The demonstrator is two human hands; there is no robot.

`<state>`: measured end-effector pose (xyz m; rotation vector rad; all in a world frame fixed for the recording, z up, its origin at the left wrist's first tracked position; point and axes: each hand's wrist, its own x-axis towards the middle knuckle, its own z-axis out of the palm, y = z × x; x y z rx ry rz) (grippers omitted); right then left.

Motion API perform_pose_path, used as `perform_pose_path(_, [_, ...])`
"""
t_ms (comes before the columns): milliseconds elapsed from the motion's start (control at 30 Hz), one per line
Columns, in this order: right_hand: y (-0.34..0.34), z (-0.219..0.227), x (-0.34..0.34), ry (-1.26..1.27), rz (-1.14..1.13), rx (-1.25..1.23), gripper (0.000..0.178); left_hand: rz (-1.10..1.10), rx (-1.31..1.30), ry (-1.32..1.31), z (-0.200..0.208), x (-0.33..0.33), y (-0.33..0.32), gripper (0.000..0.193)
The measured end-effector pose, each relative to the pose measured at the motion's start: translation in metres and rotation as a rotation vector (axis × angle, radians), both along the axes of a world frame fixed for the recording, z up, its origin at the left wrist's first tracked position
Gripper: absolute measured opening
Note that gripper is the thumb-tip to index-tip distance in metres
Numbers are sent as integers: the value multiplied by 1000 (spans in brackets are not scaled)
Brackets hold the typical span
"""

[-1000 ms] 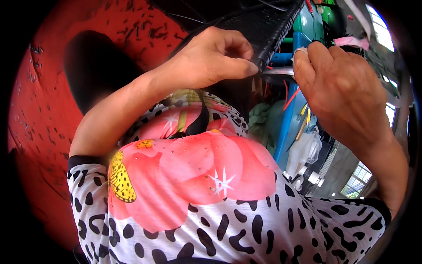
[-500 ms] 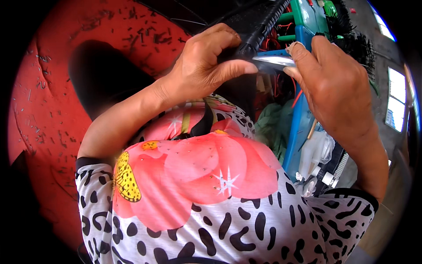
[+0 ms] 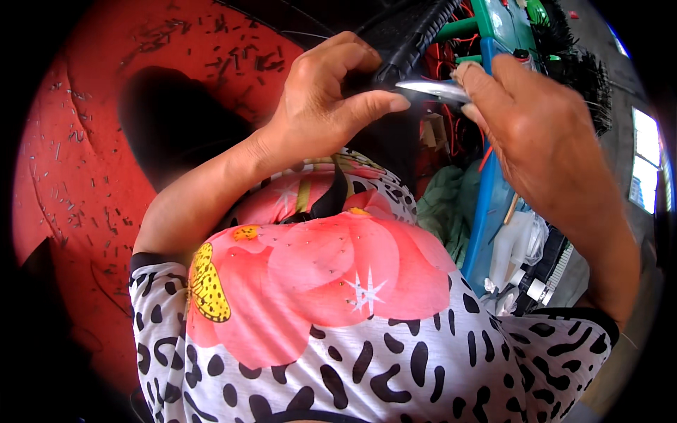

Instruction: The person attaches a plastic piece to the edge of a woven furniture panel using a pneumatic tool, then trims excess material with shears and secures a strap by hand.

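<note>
A shiny, pointed metal blade (image 3: pixel 431 89), which looks like that of a knife or scissors, sticks out of my right hand (image 3: pixel 525 116). My right fingers and thumb are closed on its back end; its handle is hidden in the palm. The tip points left, just past the thumb of my left hand (image 3: pixel 321 99). My left fingers curl at the lower end of a long black ribbed piece (image 3: pixel 423 42), with the thumb stretched out below. What exactly lies under those fingers is dark and partly hidden. Blade and black piece come close together; whether they touch I cannot tell.
On the left, a red floor covering (image 3: pixel 92 169) is strewn with small dark offcuts. A blue-edged tray (image 3: pixel 486 218) at the right holds red wires, green cloth (image 3: pixel 448 204), and white plastic parts (image 3: pixel 518 247). Black bristly bundles (image 3: pixel 582 84) lie at the far right.
The blade and my right hand have shifted slightly, the tip now reaching a little further left. My left hand keeps nearly the same pose. The whole view has turned a little.
</note>
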<state>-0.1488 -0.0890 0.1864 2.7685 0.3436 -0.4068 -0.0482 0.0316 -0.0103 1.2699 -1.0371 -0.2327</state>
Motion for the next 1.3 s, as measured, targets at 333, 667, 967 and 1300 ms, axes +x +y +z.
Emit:
perform_pose_path(333, [-6, -54, -25, -70, -492, 749, 28, -28, -27, -3, 0, 6, 6, 35])
perform_pose_path(667, [-22, -77, -9, -17, -478, 996, 21, 19, -79, -137, 2, 11, 19, 34])
perform_pose_path(967, [-27, -97, 0, -231, -193, 897, 15, -76, 85, -57, 8, 23, 21, 35])
perform_pose_path(1300, [-14, -88, 6, -361, -185, 740, 20, -45, 67, 6, 6, 24, 22, 31])
